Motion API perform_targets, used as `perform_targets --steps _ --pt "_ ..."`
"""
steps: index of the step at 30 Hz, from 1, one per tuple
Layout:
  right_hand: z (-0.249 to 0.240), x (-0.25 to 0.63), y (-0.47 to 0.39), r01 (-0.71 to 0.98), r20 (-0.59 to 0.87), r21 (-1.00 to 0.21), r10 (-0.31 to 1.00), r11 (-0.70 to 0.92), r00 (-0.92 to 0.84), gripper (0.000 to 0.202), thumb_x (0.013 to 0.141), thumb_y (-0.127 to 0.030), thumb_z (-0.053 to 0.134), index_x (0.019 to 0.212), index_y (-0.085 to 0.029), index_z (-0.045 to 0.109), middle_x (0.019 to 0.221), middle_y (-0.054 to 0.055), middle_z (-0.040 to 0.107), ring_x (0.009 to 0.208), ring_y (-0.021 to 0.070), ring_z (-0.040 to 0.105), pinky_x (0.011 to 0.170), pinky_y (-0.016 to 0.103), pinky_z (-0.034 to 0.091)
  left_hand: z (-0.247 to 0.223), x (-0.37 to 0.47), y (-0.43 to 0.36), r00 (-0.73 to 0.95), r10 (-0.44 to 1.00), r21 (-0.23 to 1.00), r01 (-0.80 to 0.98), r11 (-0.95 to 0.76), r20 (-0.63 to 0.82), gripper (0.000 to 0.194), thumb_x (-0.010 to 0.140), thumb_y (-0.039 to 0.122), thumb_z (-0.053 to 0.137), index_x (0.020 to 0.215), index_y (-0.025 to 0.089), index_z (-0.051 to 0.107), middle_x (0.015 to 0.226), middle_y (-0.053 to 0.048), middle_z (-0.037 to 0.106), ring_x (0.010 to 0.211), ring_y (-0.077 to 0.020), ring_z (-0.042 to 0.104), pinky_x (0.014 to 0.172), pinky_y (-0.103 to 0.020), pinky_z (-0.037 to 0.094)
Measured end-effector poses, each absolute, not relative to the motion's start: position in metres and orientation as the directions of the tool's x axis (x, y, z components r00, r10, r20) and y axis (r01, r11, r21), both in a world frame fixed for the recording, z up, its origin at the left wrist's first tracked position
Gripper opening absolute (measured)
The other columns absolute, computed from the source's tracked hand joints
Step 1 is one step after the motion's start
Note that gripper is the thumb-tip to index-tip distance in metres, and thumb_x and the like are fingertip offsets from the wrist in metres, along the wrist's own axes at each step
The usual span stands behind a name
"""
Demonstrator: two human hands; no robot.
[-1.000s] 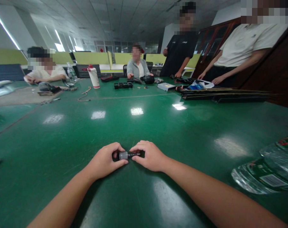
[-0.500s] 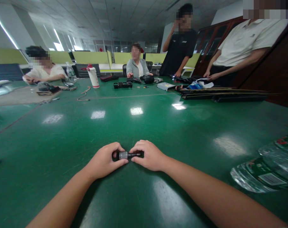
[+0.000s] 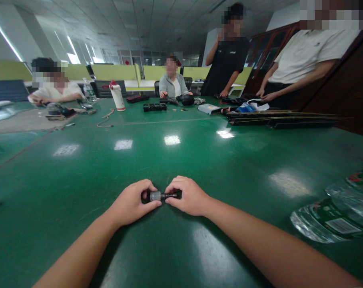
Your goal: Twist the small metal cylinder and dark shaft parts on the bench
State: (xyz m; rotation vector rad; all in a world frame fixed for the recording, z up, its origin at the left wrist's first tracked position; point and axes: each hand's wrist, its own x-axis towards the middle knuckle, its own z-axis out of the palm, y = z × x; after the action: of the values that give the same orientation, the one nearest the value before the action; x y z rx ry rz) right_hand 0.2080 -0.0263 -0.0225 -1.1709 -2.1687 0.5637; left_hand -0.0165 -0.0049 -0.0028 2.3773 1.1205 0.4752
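Observation:
A small cylindrical tool (image 3: 156, 196), with a grey barrel and a dark ribbed, narrow end, lies lengthwise between my hands, low over the green table (image 3: 145, 160). Its barrel is enclosed by the curled thumb and fingers of my left hand (image 3: 135, 202). Around the narrow end, my right hand (image 3: 188, 196) curves its thumb and fingers. The fingertips of the two hands are close together near the tool's middle. Parts of both ends are hidden in the shadow of the palms.
Water bottles (image 3: 331, 220) lie at the right. Across the table stand a white tumbler (image 3: 118, 97), a black device (image 3: 154, 107), a silver box (image 3: 209, 109) and long dark strips (image 3: 277, 119). Several people are around the far side.
My right hand has shifted very slightly at the narrow end of the tool. My left hand looks the same. A small light near the standing person's hand no longer shows.

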Motion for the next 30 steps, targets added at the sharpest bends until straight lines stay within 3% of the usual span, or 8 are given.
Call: perform_targets --steps 20,30 --pt "-0.0223 0.2102 -0.0262 0.71 0.309 -0.571 0.909 0.413 -0.28 0.009 0.077 -0.019 0.069 0.086 -0.021 0.07 0.087 0.002 0.068 0.087 0.0181 0.057 0.08 0.032 0.04 -0.0037 -0.0167 -0.0026 0.547 0.832 0.539 0.673 -0.506 0.098 0.025 0.083 0.042 0.064 0.089 0.018 0.06 0.076 0.0 0.06 0.068 -0.0172 0.056 0.063 -0.028 0.04" --pt "-0.0198 0.2177 -0.0242 0.815 0.282 -0.525 0.954 0.245 -0.104 0.011 0.075 -0.019 0.069 0.084 -0.024 0.071 0.09 0.001 0.069 0.092 0.0199 0.058 0.08 0.034 0.039 -0.003 -0.0168 -0.0016 0.512 0.854 0.574 0.672 -0.467 0.096 0.026 0.082 0.043 0.065 0.087 0.017 0.06 0.076 0.0 0.061 0.067 -0.0168 0.058 0.063 -0.028 0.042"
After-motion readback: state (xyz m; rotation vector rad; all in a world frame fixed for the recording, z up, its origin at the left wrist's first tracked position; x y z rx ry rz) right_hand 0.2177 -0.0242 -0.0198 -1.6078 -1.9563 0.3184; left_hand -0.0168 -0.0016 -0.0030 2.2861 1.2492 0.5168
